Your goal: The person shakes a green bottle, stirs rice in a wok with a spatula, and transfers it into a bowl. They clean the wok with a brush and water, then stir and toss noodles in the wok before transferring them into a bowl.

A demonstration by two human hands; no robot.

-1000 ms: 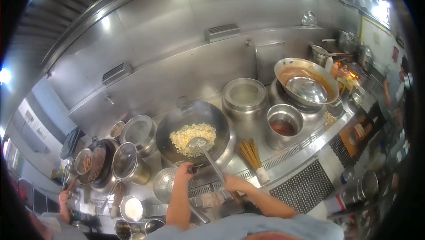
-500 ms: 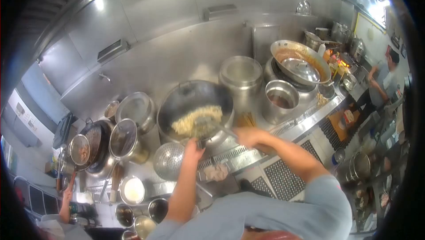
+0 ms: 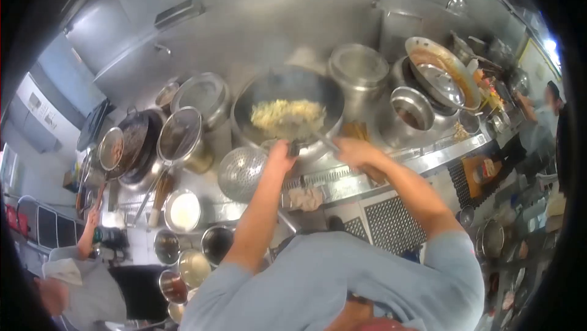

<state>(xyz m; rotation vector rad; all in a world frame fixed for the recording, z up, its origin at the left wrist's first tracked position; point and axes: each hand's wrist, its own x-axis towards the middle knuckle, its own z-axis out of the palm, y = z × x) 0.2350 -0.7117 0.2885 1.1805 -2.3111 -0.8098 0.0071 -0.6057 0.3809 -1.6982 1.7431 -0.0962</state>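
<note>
A large dark wok (image 3: 244,111) sits on the range in front of me, with yellowish-white chopped food (image 3: 287,114) in its bowl. My left hand (image 3: 282,157) is closed at the wok's near rim, around its handle. In my right hand (image 3: 356,152) is the handle of a long metal ladle (image 3: 326,143). The ladle's head reaches left into the wok and lies against the near side of the food, blurred. Just left of my left forearm rests a round perforated strainer (image 3: 240,175).
A lidded steel pot (image 3: 359,65) and an open pot (image 3: 411,111) stand right of the wok. Behind them is a wide sauce pan (image 3: 471,89). Several containers, including a bowl of white contents (image 3: 183,210), lie front left. One person (image 3: 85,288) works at left, another (image 3: 547,111) far right.
The camera view has shifted, so the range sits differently in frame. The food in the wok is spread in a new shape. Both hands keep their holds.
</note>
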